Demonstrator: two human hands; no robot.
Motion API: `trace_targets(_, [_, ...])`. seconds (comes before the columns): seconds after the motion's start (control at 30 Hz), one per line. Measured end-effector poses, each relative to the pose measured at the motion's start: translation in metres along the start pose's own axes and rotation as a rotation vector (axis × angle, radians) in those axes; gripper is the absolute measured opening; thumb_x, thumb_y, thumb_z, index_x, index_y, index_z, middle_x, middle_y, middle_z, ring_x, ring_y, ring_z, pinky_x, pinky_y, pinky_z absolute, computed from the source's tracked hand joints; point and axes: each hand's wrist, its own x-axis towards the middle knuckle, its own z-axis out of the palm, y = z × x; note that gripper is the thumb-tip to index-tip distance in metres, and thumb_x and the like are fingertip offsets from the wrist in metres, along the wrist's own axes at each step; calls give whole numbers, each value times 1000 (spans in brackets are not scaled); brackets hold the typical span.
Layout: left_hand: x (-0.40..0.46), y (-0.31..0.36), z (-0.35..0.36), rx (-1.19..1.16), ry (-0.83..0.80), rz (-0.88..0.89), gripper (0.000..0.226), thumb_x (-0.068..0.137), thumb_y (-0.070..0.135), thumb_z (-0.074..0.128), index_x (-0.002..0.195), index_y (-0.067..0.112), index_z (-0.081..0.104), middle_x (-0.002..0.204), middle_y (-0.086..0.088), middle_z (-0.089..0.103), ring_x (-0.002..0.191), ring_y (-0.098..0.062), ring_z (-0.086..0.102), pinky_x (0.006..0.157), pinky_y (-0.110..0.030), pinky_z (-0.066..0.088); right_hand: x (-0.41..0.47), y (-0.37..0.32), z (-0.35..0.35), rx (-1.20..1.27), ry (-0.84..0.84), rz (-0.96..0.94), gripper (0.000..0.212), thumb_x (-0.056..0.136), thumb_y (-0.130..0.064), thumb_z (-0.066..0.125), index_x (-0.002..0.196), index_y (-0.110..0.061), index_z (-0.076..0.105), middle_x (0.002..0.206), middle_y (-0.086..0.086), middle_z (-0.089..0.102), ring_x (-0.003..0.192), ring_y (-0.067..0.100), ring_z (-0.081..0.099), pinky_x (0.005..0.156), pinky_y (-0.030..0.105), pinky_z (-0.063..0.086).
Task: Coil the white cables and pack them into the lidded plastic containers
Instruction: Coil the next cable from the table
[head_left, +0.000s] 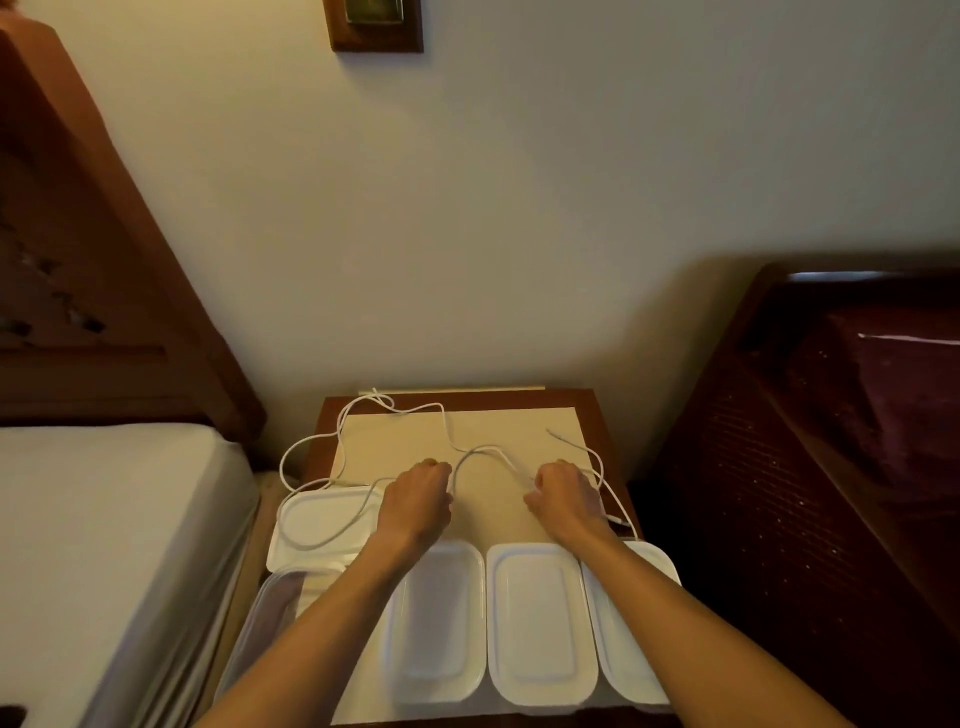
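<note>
Gripping white cable in curled fingers, left hand and right hand span its arch; lidded containers at 6 o'clock on worktop

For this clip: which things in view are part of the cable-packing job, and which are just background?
Part of the job:
- white cable, gripped by the left hand and right hand
- lidded containers along the near edge
- open container and its loose lid

Background:
- bedside table with beige mat
- beds
- picture frame
</note>
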Motion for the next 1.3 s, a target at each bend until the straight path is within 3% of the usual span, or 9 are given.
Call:
trace_targets(0.17, [7, -13, 17, 4, -22, -7, 25, 91, 9, 60, 113, 17, 69, 110, -5, 69, 93, -18, 65, 76, -22, 49, 12, 8, 1, -17, 80, -53, 20, 95, -33, 60, 95, -17, 72, 88, 2, 71, 79, 17, 65, 75, 33, 56])
trace_targets(0.43, [19, -7, -28, -142, 138, -34, 26, 91, 18, 63, 116, 17, 67, 115, -3, 68, 98, -22, 65, 80, -35, 55, 21, -25, -110, 478, 291, -232, 24, 96, -37, 56, 87, -19, 70, 78, -8, 67, 75, 4, 61, 66, 31, 53])
trace_targets(0.53, [24, 16, -73, -294, 318, 130, 36, 92, 20, 62, 128, 17, 58, 126, -4, 61, 106, -25, 62, 88, -38, 52, 11, -53, -166, 524, 201, -355, 24, 97, -31, 57, 88, -15, 71, 64, -14, 56, 58, -7, 54, 53, 11, 40])
trace_targets(0.63, [30, 46, -128, -433, 427, 346, 51, 95, 13, 58, 143, 16, 42, 140, -1, 48, 99, -20, 60, 91, -30, 50, -9, -81, -212, 463, 90, -486, 24, 99, -32, 54, 91, -18, 72, 58, -12, 50, 47, -4, 45, 48, 11, 36])
trace_targets(0.7, [33, 64, -164, -525, 393, 417, 48, 96, 10, 55, 142, 17, 43, 131, 5, 54, 79, -10, 60, 75, -16, 51, -26, -98, -239, 453, 60, -571, 24, 99, -32, 53, 89, -21, 71, 58, -8, 48, 45, 0, 42, 48, 12, 35])
trace_targets(0.8, [37, 82, -208, -686, 332, 499, 22, 98, 2, 48, 106, 15, 63, 88, 1, 66, 56, -6, 56, 53, -23, 50, -49, -112, -276, 515, 49, -613, 28, 100, -32, 50, 87, -18, 70, 56, 0, 40, 44, 4, 34, 46, 16, 31])
trace_targets(0.87, [39, 85, -236, -645, 440, 553, 24, 96, -5, 47, 93, 10, 65, 75, 4, 62, 56, -7, 58, 53, -21, 51, -63, -114, -294, 628, -34, -586, 34, 103, -34, 44, 87, -15, 67, 56, 1, 38, 44, 7, 32, 42, 19, 29])
trace_targets(1.13, [23, 94, -345, -167, 814, 825, 16, 93, -1, 55, 97, 2, 70, 86, -7, 68, 72, -6, 60, 67, -12, 48, -117, -118, -333, 1191, -367, -508, 42, 106, -34, 30, 72, -19, 50, 54, -7, 26, 42, 6, 20, 37, 18, 20])
trace_targets(1.3, [13, 86, -385, -128, 975, 754, 16, 92, -1, 56, 101, 1, 70, 90, -11, 70, 77, -17, 64, 71, -12, 42, -144, -118, -353, 1271, -422, -502, 41, 105, -36, 32, 70, -21, 47, 54, -9, 19, 40, 4, 15, 35, 18, 13])
